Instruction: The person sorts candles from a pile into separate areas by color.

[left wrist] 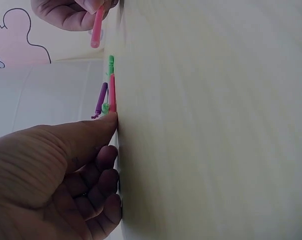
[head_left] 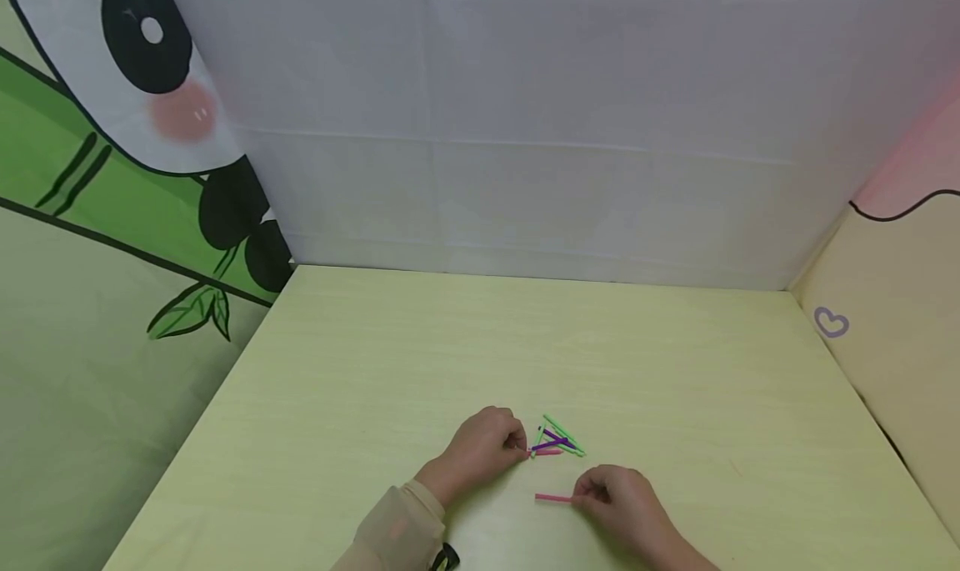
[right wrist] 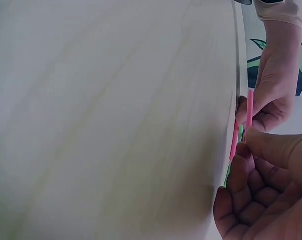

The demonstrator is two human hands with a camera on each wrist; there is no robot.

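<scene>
A small frame of green, purple and pink straw pieces lies on the table, with a green straw piece (head_left: 564,434) along its far side and a purple straw piece (head_left: 551,443) across it. My left hand (head_left: 483,446) pinches the near left corner of the frame, at the end of its pink straw piece (left wrist: 112,92). To the right and nearer me, my right hand (head_left: 618,504) holds a separate pink straw piece (head_left: 553,498) by one end between thumb and fingers. Its free end points left, just in front of the frame. The left fingertips partly hide the corner.
The pale wooden table (head_left: 375,354) stretches out around both hands. A white cloth wall (head_left: 525,137) stands along its back edge. Printed panels close off the sides, with a green one (head_left: 90,346) at left and a beige one (head_left: 885,346) at right.
</scene>
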